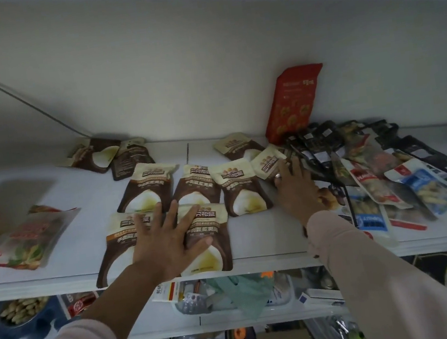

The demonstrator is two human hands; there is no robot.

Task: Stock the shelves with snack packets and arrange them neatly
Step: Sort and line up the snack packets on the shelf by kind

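Two near pouches (118, 240) lie side by side at the near edge of the shelf (254, 239), and the left grip (166, 239) lies flat across both. Behind them runs a row of pouches (196, 184), three wide. Two far pouches (95, 155) lie far left, by the wall (177, 90). Right of the row, the right grip (296, 188) rests on an end pouch (268, 163). A tall pack (293, 103) leans on the wall, far right, behind a pile (373, 172) of packets. A lone packet (27, 240) lies near left. A bowl (17, 318) sits at the left of the lower shelf (236, 322).

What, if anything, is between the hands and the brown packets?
Nothing visible. The left hand lies flat across the two front brown packets, and the right hand touches a small brown packet beside the black packets.
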